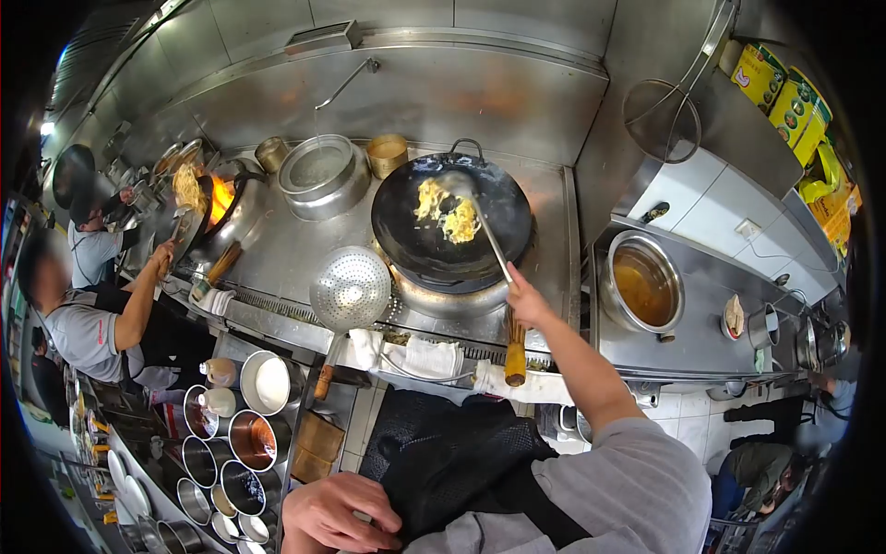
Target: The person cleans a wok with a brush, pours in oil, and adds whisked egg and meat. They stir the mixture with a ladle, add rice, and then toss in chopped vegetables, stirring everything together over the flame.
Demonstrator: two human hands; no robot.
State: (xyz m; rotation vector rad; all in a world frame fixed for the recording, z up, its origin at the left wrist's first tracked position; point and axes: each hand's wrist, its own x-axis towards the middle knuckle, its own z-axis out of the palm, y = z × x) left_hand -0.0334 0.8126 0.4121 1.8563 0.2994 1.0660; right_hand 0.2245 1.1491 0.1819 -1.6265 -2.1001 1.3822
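A steel kitchen worktop [286, 254] is gleaming under the hood. The right hand [526, 300] is gripping a ladle [486, 235] by its handle, the bowl sitting in the egg [452, 222] inside the black wok [415, 249]. The left hand [337, 512] is resting loosely curled and empty against the dark apron [443, 462].

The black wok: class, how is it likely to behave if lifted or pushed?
The wok looks like wide rigid metal, so probably stiff and fairly heavy. Its rounded base sits in a burner ring, so it may rock or tilt when pushed. The egg beside the ladle could slide.
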